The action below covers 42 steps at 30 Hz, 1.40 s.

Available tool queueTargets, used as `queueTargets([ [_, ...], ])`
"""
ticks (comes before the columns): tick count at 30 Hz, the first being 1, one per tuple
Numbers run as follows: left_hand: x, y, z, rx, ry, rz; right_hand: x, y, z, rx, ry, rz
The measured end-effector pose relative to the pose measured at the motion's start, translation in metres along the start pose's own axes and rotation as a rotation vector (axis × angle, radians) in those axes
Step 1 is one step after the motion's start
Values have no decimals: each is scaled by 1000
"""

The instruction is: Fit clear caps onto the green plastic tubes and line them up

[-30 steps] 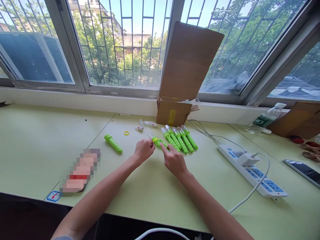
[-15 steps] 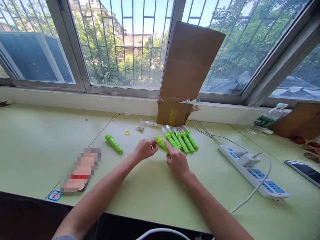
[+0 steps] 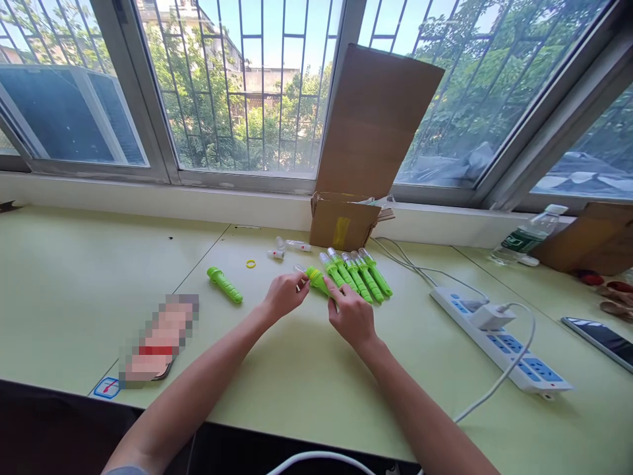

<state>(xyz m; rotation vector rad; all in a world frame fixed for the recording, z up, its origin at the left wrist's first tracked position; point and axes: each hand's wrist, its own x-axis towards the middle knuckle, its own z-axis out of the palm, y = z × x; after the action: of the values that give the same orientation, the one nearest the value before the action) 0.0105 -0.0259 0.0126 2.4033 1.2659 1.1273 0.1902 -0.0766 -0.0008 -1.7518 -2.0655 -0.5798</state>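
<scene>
My left hand [image 3: 283,295] pinches the clear-tipped front end of a green plastic flashlight [image 3: 316,278]. My right hand [image 3: 350,315] grips the same flashlight's ribbed handle from the right. It is held just above the pale green table [image 3: 306,369], beside a row of several finished green flashlights [image 3: 357,274] lying side by side. A lone green flashlight body [image 3: 224,285] lies to the left. A small yellow ring [image 3: 250,264] and small clear parts [image 3: 287,247] lie behind my hands.
An open cardboard box [image 3: 346,221] stands at the window sill behind the row. A white-and-blue power strip [image 3: 499,340] with a plugged charger and cables lies to the right. A phone [image 3: 601,340], a water bottle [image 3: 529,234] and a blurred object [image 3: 159,340] also sit on the table.
Both hands carried the flashlight slightly right, up against the row of finished ones. My right hand has closed further round the handle.
</scene>
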Motion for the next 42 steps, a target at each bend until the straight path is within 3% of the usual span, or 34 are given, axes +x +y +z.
queueTargets([
  [8, 1, -5, 2, -35, 13, 25, -1, 1, 2, -12, 39, -25],
  [18, 1, -4, 0, -18, -12, 36, -2, -1, 5, -7, -32, -21],
  [29, 2, -1, 1, 47, -44, -39, -2, -2, 4, -18, -83, -33],
  [36, 3, -3, 0, -213, -29, -95, -3, 2, 5, 3, -29, -164],
  [42, 2, -6, -1, -326, -68, -44, -4, 2, 4, 5, -9, -144],
])
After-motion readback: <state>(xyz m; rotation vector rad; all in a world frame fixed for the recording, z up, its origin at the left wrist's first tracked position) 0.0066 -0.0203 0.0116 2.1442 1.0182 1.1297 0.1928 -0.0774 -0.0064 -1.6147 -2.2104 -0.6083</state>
